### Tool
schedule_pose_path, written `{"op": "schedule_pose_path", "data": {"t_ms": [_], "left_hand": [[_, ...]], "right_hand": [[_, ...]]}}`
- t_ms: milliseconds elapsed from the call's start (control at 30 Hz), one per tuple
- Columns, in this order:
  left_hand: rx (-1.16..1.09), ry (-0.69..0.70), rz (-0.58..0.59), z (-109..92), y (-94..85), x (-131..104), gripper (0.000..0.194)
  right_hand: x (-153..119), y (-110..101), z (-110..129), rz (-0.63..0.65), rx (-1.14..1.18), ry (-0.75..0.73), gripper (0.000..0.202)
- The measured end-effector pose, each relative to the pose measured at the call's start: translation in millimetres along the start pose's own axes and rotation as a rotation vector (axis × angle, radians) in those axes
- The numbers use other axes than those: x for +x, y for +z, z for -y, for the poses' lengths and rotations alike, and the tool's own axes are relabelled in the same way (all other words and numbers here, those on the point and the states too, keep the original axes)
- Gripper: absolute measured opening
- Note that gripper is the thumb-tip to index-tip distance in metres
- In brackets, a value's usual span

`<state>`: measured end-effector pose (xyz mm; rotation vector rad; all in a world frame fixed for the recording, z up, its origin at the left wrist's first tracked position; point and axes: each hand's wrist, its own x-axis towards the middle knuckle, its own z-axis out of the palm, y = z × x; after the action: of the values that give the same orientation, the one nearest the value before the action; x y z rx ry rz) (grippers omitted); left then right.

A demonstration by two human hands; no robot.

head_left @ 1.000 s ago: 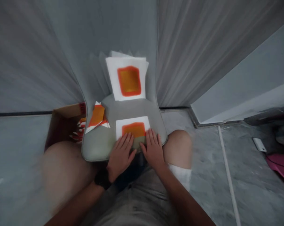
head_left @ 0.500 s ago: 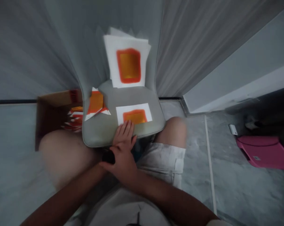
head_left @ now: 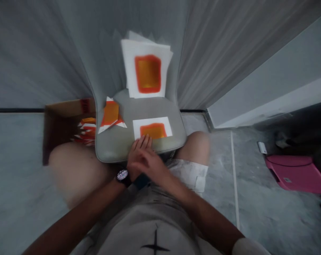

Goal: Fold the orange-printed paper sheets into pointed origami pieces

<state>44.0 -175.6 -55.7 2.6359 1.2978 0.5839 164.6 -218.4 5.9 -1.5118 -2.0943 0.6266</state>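
Observation:
A half-folded white paper sheet [head_left: 152,129] with an orange-and-red patch lies near the front edge of the grey chair seat [head_left: 112,148]. At its near edge rests my left hand [head_left: 137,150], fingers stretched out flat, a round black watch [head_left: 122,175] on the wrist. My right hand [head_left: 153,165] crosses over the back of the left one, fingers apart and slightly blurred, with nothing seen in it. Against the chair back stands a stack of white sheets [head_left: 126,67], the front one bearing an orange square. A folded paper piece [head_left: 110,115] sits on the seat's left side.
Left of the chair, a cardboard box [head_left: 66,108] holds several folded orange-and-white papers [head_left: 87,131]. My knees flank the seat. On the floor at right lie a pink plastic object [head_left: 296,173] and a small white device with a cable [head_left: 262,147]. Grey curtains hang behind.
My right hand has moved off the watch on my left wrist, up and right over the back of the left hand. The watch face now shows lit. The left hand stays at the sheet.

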Motion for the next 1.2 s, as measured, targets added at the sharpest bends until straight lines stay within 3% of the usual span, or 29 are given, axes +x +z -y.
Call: {"op": "schedule_pose_path", "data": {"t_ms": [100, 200, 267, 333, 667, 900, 1000, 1100, 1200], "left_hand": [[0.065, 0.018, 0.059, -2, -18.3, 9, 0.055], [0.128, 0.049, 0.124, 3, -33.6, 27, 0.043], [0.124, 0.075, 0.141, 12, -38.0, 38, 0.040], [0.073, 0.103, 0.139, 23, -38.0, 45, 0.040], [-0.043, 0.203, 0.032, 59, -25.1, 56, 0.037], [-0.107, 0.198, -0.017, 59, -34.9, 42, 0.042], [-0.145, 0.119, -0.019, 57, -37.1, 36, 0.042], [-0.100, 0.027, -0.077, 55, -34.1, 38, 0.038], [0.030, 0.074, -0.144, 49, -28.9, 42, 0.034]], "right_hand": [[14, -38, -70, -0.025, -0.067, -0.007, 0.045], [24, -54, -135, -0.008, -0.191, -0.092, 0.042], [27, -54, -160, -0.021, -0.227, -0.150, 0.042], [29, -53, -171, -0.033, -0.253, -0.172, 0.041], [46, -69, -155, 0.062, -0.406, -0.247, 0.038], [23, -67, -136, -0.007, -0.398, -0.252, 0.038], [18, -64, -130, -0.045, -0.362, -0.167, 0.041], [31, -59, -129, -0.066, -0.353, -0.034, 0.039], [53, -52, -130, -0.086, -0.381, 0.056, 0.035]]}}
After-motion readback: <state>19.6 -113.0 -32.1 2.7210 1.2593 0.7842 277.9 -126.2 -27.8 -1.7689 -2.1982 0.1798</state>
